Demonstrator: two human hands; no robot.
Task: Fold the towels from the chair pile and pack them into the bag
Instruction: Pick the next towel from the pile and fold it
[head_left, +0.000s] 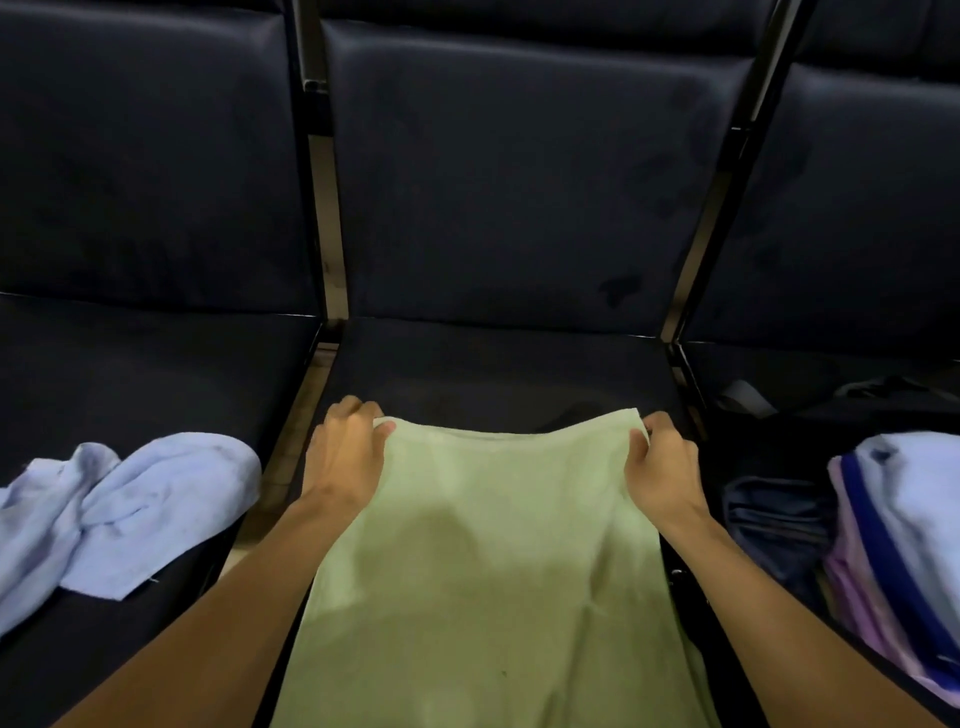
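Note:
A pale green towel lies spread over the middle chair seat, running from its centre down past the bottom of the frame. My left hand pinches the towel's far left corner. My right hand pinches the far right corner, and the far edge sags a little between them. A crumpled light blue towel lies on the left chair seat. On the right chair a dark bag stands open with folded towels in white, blue and lilac stacked in it.
Three dark padded chairs stand side by side with tall backrests behind the seats. Metal frame bars separate them. A grey strap lies on the right seat behind the bag.

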